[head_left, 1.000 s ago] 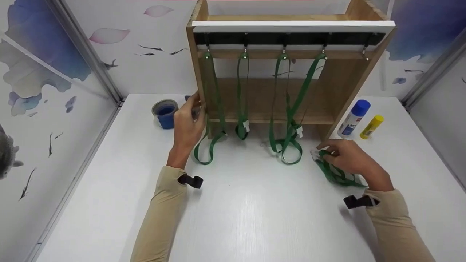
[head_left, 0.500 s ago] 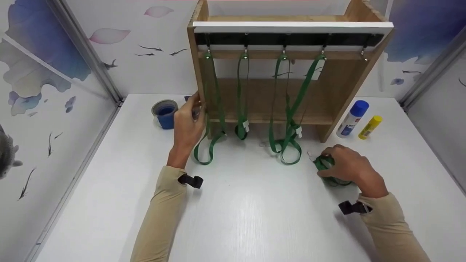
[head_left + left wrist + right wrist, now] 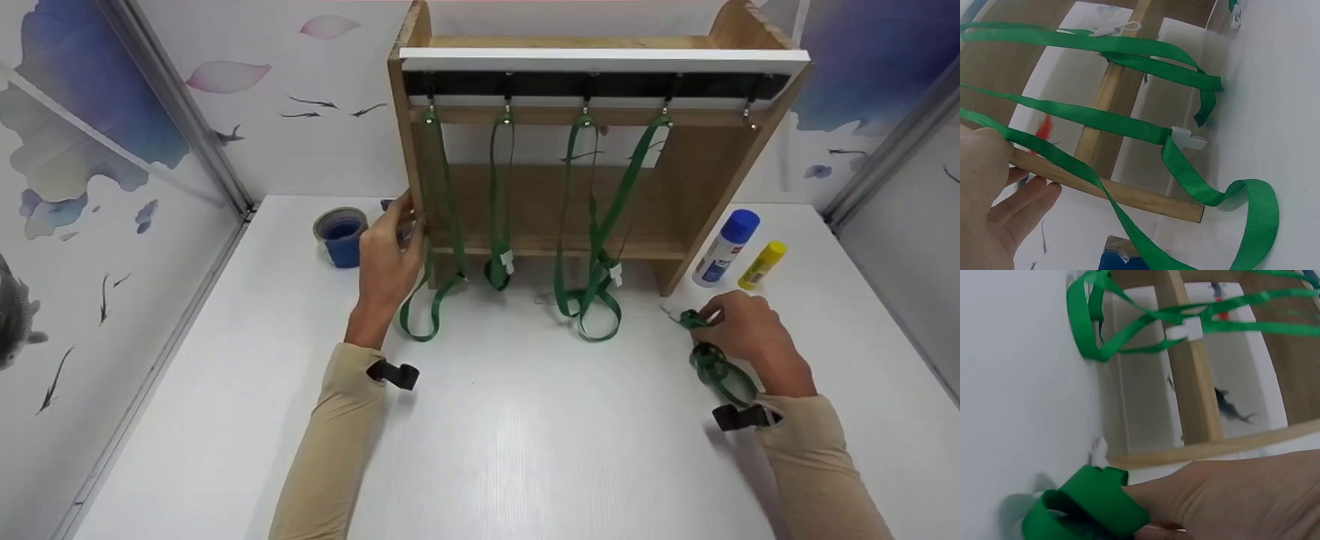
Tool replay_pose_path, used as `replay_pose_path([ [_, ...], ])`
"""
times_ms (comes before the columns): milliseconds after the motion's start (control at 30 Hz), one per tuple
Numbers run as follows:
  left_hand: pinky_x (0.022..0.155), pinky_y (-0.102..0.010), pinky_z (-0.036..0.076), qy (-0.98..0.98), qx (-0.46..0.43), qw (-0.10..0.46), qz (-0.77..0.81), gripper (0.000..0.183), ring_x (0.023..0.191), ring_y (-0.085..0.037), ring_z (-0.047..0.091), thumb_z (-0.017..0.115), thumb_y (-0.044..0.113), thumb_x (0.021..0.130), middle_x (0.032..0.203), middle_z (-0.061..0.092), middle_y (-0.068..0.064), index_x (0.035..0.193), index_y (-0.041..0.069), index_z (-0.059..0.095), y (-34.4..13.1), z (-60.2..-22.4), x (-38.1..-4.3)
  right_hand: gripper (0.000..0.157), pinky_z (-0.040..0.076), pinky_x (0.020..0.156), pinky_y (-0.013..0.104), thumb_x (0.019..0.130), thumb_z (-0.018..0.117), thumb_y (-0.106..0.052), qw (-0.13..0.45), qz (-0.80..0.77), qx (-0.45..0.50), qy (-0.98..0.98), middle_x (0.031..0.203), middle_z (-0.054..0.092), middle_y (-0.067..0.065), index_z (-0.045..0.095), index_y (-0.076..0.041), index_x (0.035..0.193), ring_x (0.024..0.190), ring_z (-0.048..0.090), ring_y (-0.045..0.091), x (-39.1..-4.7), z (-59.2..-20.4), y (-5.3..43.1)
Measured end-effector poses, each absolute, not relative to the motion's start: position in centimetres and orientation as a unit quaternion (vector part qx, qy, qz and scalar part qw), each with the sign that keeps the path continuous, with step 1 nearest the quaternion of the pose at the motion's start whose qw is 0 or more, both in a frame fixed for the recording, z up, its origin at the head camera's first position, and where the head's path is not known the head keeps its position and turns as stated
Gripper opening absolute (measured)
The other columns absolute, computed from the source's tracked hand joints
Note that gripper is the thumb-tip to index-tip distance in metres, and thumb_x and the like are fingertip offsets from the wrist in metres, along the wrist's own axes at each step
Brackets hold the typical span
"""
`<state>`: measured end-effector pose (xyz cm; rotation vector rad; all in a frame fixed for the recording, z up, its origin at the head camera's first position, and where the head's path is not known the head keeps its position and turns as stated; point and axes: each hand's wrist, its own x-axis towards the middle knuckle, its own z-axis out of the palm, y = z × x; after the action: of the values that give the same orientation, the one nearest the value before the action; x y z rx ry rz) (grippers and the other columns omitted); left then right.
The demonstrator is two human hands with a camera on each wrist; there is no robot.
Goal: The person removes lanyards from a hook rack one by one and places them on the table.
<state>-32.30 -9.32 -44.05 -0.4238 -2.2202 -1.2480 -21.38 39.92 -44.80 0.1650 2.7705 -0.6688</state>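
Observation:
My left hand point(image 3: 388, 255) grips the left side panel of a wooden rack point(image 3: 570, 202), with fingers behind the panel's edge in the left wrist view. My right hand point(image 3: 750, 337) pinches a bunched green lanyard point(image 3: 712, 365) just in front of the rack's right leg. Its loops hang below the fingers, and a white clip point(image 3: 1098, 451) pokes out ahead of them in the right wrist view. Along the rack's black strip point(image 3: 540, 85), several hooks carry hanging green lanyards point(image 3: 495, 187), whose lower loops reach down toward the table. The rightmost hook point(image 3: 748, 116) is bare.
Left of the rack stands a roll of blue tape point(image 3: 341, 244). A blue-capped glue bottle point(image 3: 724, 251) and a yellow glue stick point(image 3: 762, 265) are to its right. The white table point(image 3: 480, 450) is bounded by painted wall panels point(image 3: 315, 150).
My right hand has gathered the lanyard from the table, going from spread loops to a pinched bunch, and has shifted slightly right. The left hand keeps its place on the rack.

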Motion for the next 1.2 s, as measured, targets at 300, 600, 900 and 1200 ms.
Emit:
replay_pose_path([
  [300,0.098,-0.037,0.066,-0.837,-0.146,0.271,-0.452,0.045,0.122,-0.022,0.076,0.067,0.020,0.109,0.140,0.075,-0.011,0.152,0.008,0.061,-9.5,-43.8,-32.3,0.065,0.057,0.075,0.049,0.100,0.075,-0.037,0.106,-0.235,0.146,0.955,0.128,0.068,0.036,0.060,0.012,0.141,0.100,0.068,0.044,-21.1,-44.6,41.4],
  [600,0.094,-0.036,0.067,-0.831,-0.154,0.280,-0.456,0.044,0.118,-0.022,0.078,0.067,0.020,0.109,0.136,0.076,-0.011,0.151,0.008,0.062,-9.6,-43.9,-32.3,0.065,0.058,0.075,0.043,0.100,0.076,-0.036,0.118,-0.230,0.104,0.960,0.128,0.067,0.036,0.059,0.010,0.144,0.098,0.065,0.040,-21.7,-44.9,41.1],
  [900,0.093,-0.039,0.067,-0.823,-0.169,0.290,-0.458,0.044,0.117,-0.024,0.078,0.066,0.018,0.110,0.134,0.077,-0.013,0.151,0.006,0.061,-9.5,-44.2,-32.4,0.061,0.060,0.084,0.051,0.102,0.073,-0.028,0.094,-0.234,0.099,0.963,0.134,0.064,0.039,0.055,0.010,0.147,0.105,0.064,0.044,-21.8,-45.3,41.6],
  [1200,0.094,-0.040,0.067,-0.826,-0.159,0.280,-0.462,0.046,0.119,-0.025,0.077,0.067,0.017,0.109,0.137,0.076,-0.013,0.153,0.007,0.060,-9.4,-44.3,-32.3,0.035,0.064,0.096,0.059,0.105,0.071,-0.023,-0.072,-0.271,0.066,0.958,0.118,0.077,0.031,0.075,0.006,0.124,0.105,0.074,0.047,-21.1,-42.7,37.7],
])
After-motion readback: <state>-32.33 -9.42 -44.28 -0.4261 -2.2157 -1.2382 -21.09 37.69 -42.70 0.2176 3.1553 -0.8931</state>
